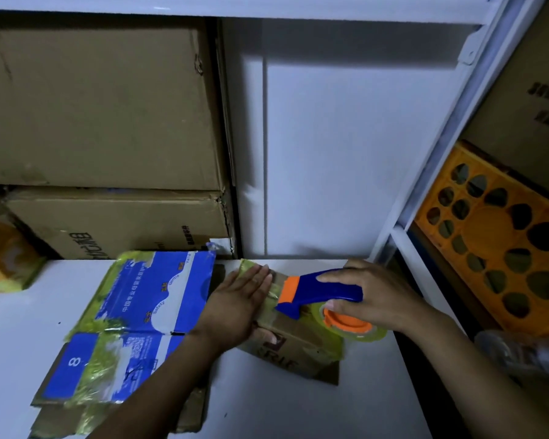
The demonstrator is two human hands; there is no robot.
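Note:
A small brown cardboard box (pixel 293 346) sits on the white table (pixel 19 340), with strips of yellowish tape across its top. My left hand (pixel 235 307) lies flat on the box top, fingers straight, pressing it down. My right hand (pixel 371 294) grips a blue and orange tape dispenser (pixel 317 291). The dispenser's blue head rests on the box top. Its roll of clear tape (pixel 358 331) hangs over the box's right side.
A flattened blue and white carton (pixel 140 315) lies on the table left of the box. Large cardboard boxes (pixel 102 106) are stacked at the back left. A white shelf post (pixel 431 172) stands at right, with an orange crate (pixel 501 236) beyond it.

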